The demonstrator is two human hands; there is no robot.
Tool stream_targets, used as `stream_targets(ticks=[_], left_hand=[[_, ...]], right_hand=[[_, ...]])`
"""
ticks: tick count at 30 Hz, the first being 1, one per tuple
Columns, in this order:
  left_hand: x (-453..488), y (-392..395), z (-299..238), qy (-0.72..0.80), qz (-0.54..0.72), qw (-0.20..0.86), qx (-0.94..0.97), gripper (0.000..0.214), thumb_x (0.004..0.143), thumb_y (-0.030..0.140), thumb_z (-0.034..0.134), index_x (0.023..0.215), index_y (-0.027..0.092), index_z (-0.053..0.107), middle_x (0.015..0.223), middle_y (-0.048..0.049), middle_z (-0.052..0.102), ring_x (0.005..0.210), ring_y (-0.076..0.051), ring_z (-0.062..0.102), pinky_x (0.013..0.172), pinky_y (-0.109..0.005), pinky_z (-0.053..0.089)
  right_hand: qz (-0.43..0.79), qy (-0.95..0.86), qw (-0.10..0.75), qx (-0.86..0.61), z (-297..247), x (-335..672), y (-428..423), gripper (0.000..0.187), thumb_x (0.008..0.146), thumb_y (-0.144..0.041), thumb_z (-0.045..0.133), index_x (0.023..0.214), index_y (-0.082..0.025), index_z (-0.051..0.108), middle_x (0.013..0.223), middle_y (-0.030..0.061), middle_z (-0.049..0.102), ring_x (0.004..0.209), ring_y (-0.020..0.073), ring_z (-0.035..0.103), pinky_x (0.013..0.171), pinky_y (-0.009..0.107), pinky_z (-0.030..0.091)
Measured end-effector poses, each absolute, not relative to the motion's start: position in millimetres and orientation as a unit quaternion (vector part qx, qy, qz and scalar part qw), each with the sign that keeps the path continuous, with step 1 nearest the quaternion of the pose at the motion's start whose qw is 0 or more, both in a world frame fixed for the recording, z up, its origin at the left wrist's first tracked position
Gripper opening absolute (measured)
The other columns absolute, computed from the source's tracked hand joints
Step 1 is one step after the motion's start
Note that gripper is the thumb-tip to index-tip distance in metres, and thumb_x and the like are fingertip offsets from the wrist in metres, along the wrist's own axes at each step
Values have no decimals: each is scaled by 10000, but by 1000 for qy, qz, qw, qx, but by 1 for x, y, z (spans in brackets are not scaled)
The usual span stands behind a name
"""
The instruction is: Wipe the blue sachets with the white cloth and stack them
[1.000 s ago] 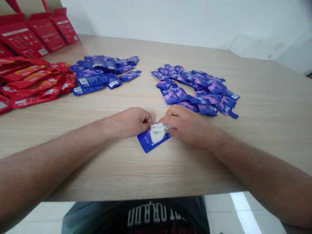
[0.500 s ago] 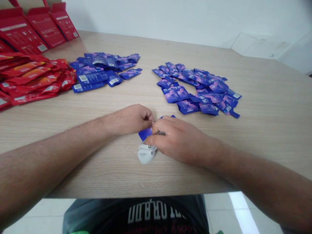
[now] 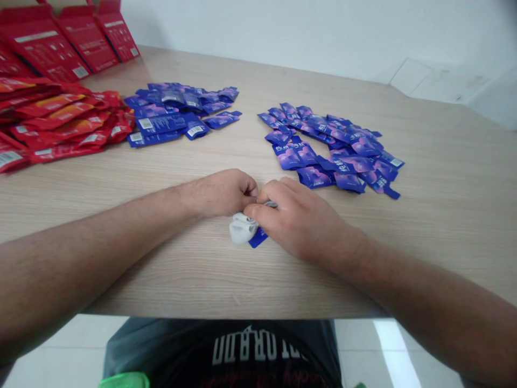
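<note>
My left hand (image 3: 220, 192) and my right hand (image 3: 293, 221) meet near the middle of the wooden table (image 3: 424, 215), both with fingers curled. Between them lies a blue packet (image 3: 258, 237), mostly covered by my right hand. A small white folded cloth item (image 3: 241, 228) pokes out at the packet's left end, under my right fingertips. My left fingers pinch at the packet's top edge, though the exact hold is hidden.
A spread of blue-purple packets (image 3: 335, 151) lies behind my right hand. Another blue pile (image 3: 177, 110) sits at the back left, beside red packets (image 3: 60, 124). Red boxes (image 3: 72, 43) stand at the far left corner. The table's front edge is close to my body.
The white item first lay on the packet, then slid out toward me, and now sits tucked at the packet's left end. My right hand now covers most of the packet.
</note>
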State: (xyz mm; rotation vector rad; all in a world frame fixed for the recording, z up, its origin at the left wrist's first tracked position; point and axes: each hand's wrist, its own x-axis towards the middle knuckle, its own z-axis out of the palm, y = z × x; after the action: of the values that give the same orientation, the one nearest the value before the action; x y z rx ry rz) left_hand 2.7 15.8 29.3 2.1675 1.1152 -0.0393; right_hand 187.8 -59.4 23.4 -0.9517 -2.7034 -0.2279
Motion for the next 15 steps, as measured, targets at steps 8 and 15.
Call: stream_targets(ticks=[8, 15], left_hand=[[2, 17, 30, 421, -17, 346, 838, 200, 749, 298, 531, 769, 180, 691, 658, 26, 686, 602, -119, 560, 555, -225, 353], [1, 17, 29, 409, -20, 344, 845, 183, 719, 276, 542, 765, 182, 692, 667, 27, 685, 623, -124, 559, 562, -224, 358]], right_hand=[[-78, -936, 132, -317, 24, 188, -58, 271, 1016, -242, 422, 1085, -210, 682, 1005, 99, 589, 943, 240, 498, 790, 386, 410], [-58, -942, 151, -296, 20, 184, -60, 256, 1014, -261, 446, 1089, -228, 688, 1005, 87, 601, 956, 235, 490, 786, 375, 403]])
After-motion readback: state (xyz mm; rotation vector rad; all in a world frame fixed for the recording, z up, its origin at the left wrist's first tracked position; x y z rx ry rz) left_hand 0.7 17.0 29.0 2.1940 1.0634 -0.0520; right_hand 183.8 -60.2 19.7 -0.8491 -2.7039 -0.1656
